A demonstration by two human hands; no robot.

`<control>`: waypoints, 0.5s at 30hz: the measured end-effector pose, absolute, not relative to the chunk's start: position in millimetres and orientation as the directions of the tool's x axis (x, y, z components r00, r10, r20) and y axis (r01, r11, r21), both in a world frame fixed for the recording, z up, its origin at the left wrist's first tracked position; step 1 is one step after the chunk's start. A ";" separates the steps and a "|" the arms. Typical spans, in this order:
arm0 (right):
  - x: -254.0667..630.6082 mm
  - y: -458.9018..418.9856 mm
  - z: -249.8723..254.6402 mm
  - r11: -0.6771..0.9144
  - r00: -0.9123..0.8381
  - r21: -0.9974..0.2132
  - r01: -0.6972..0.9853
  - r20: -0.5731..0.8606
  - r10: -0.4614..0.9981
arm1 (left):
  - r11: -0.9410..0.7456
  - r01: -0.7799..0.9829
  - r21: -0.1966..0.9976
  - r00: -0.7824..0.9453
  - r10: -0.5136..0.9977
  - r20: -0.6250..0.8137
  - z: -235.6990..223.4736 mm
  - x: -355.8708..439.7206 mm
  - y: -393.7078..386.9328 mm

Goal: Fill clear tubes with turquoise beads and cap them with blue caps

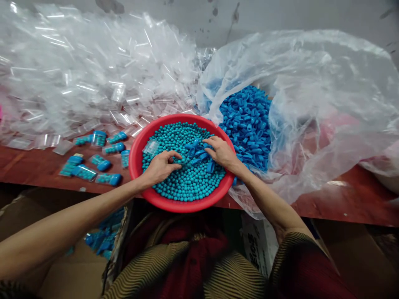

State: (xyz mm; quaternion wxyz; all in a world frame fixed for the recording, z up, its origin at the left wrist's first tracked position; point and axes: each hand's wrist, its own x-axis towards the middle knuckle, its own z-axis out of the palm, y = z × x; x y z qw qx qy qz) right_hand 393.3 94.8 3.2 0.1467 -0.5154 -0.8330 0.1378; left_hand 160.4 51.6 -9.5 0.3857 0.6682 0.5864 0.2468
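Observation:
A red basin (136,155) full of small turquoise balls (183,189) sits at the table's front edge. Inside it, over the balls on the left, is my left hand (160,168), its thumb and forefinger apart with nothing visible between them. My right hand (222,154) reaches over the right rim, fingers spread and curved at a small heap of blue plastic caps (197,150) lying on the balls. The fingertips seem to touch the caps, but none is visibly gripped. One clear plastic tube (151,147) rests on the balls near the left rim.
Clear tubes (118,91) are piled at the back left. Filled, blue-capped tubes (83,172) lie left of the basin. More blue caps (249,120) spill from a large clear bag (311,83) at right. Below the red table (336,199), a cardboard box (71,270) holds blue-capped pieces.

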 end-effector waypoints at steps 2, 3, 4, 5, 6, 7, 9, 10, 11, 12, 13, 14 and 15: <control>398.2 85.4 15.2 0.423 -0.391 -0.286 0.860 0.163 0.906 | 0.007 0.561 0.828 0.200 0.969 -0.144 -9.5 159.0 51.2; 399.0 79.6 21.2 0.433 -0.398 -0.268 0.861 0.178 0.900 | 0.013 0.551 0.835 0.202 0.968 -0.148 -10.0 158.5 51.2; 398.3 74.0 25.9 0.457 -0.426 -0.259 0.851 0.170 0.889 | 0.012 0.544 0.839 0.202 0.968 -0.145 -10.6 157.9 51.2; 395.8 69.2 28.4 0.490 -0.470 -0.246 0.836 0.138 0.872 | 0.004 0.544 0.839 0.202 0.970 -0.135 -11.3 157.4 51.2; 392.0 65.6 28.6 0.527 -0.521 -0.223 0.820 0.090 0.849 | -0.010 0.550 0.835 0.202 0.972 -0.121 -11.8 157.0 51.1; 387.2 63.7 26.5 0.560 -0.565 -0.185 0.807 0.032 0.824 | -0.028 0.560 0.828 0.204 0.973 -0.106 -12.1 156.7 50.9; 377.2 64.8 18.7 0.603 -0.609 -0.088 0.793 -0.070 0.790 | -0.065 0.583 0.810 0.223 0.971 -0.082 -11.8 156.7 50.0; 373.3 67.0 14.8 0.608 -0.609 -0.048 0.793 -0.101 0.787 | -0.085 0.594 0.800 0.238 0.969 -0.073 -11.0 157.0 49.3; 370.6 69.4 12.0 0.604 -0.602 -0.020 0.797 -0.114 0.790 | -0.109 0.605 0.789 0.254 0.965 -0.061 -9.9 157.4 48.5; 369.3 71.5 10.7 0.593 -0.589 -0.005 0.805 -0.115 0.800 | -0.134 0.614 0.778 0.268 0.962 -0.046 -8.5 157.9 47.7; 369.6 72.7 11.0 0.574 -0.571 0.001 0.819 -0.103 0.815 | -0.156 0.622 0.767 0.276 0.961 -0.029 -6.7 158.1 46.8; 371.2 72.6 12.5 0.554 -0.552 -0.003 0.833 -0.084 0.829 | -0.169 0.627 0.760 0.276 0.961 -0.014 -4.8 158.1 45.9; 374.0 71.1 14.6 0.540 -0.540 -0.019 0.842 -0.064 0.840 | -0.171 0.629 0.758 0.269 0.963 -0.005 -2.7 157.7 45.1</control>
